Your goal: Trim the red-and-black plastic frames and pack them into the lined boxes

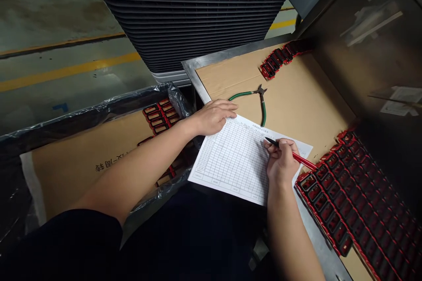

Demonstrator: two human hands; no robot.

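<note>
A printed form with a grid (pixel 231 158) lies at a slant over the near edge of the cardboard-covered table. My left hand (pixel 216 116) rests on its upper left corner, fingers stretched out and holding nothing. Gripped in my right hand (pixel 282 158) is a red pen (pixel 303 161), its dark tip at the upper right part of the grid. Just beyond the sheet, green-handled cutting pliers (pixel 261 92) lie with their handles spread; the lower end of one handle is close to the paper's top edge.
Red and black plastic frames (pixel 349 184) fill the table's right side, with a further row (pixel 280 59) at the back. A plastic-lined box (pixel 82 153) at left holds cardboard and similar frames. A dark louvred panel (pixel 198 9) stands behind; a dark metal wall (pixel 372 52) bounds the right.
</note>
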